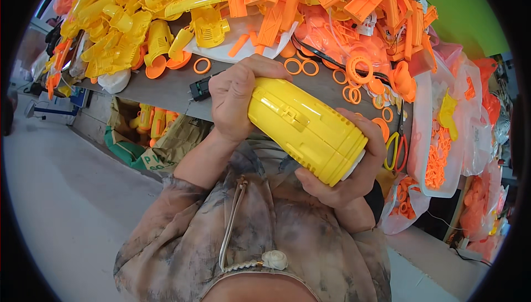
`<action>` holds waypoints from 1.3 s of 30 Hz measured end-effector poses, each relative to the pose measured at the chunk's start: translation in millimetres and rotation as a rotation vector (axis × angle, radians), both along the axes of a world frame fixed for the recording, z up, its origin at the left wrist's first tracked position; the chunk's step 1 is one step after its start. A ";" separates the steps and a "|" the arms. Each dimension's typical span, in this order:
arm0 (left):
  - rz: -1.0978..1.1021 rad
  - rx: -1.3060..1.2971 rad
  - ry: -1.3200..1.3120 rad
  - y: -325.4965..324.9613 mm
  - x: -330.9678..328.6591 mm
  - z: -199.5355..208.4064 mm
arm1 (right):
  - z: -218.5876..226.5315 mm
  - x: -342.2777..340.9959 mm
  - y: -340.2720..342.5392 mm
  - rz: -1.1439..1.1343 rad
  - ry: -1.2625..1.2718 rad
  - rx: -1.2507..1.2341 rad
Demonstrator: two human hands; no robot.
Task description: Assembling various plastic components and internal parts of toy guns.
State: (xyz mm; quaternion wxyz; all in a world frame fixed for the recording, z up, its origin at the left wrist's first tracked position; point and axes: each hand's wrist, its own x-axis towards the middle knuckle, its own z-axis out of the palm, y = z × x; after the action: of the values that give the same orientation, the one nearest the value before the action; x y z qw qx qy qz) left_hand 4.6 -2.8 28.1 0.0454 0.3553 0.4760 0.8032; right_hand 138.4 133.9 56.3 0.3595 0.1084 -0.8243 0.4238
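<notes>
Between my two hands I hold a yellow plastic housing, shaped like a thick ribbed cylinder and tilted down to the right. My left hand is closed round its upper left end, the fingers curled over the top. At the lower right end my right hand grips the rim, thumb below and fingers behind. A whitish edge shows at that end, partly covered by my right hand. Just beyond the housing, orange rings lie on the grey table. A black part lies beside my left hand.
A heap of yellow shells covers the table's far left; orange rectangular parts pile up at the back. On the right are scissors and a clear bin with small orange pieces. An open sack stands below the table's left edge.
</notes>
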 end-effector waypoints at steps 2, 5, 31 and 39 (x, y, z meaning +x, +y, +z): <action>0.016 -0.019 0.006 0.4 0.9 2.6 | -0.9 -0.7 1.2 0.005 -0.004 -0.014; 0.066 -0.051 0.066 1.8 -0.7 1.5 | -6.3 -5.1 5.5 0.035 0.058 -0.019; -0.099 -0.218 0.515 -24.0 -12.4 25.7 | -2.7 3.5 -15.7 0.018 0.132 0.098; -0.025 -0.399 0.993 -20.4 -18.2 49.7 | -2.4 2.5 0.3 0.099 0.120 0.083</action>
State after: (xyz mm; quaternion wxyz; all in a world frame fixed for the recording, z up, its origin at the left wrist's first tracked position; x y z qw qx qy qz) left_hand -13.6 -23.2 77.8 -0.1092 0.6826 0.5795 0.4317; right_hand 140.9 134.2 53.9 0.3821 0.1893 -0.8117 0.3992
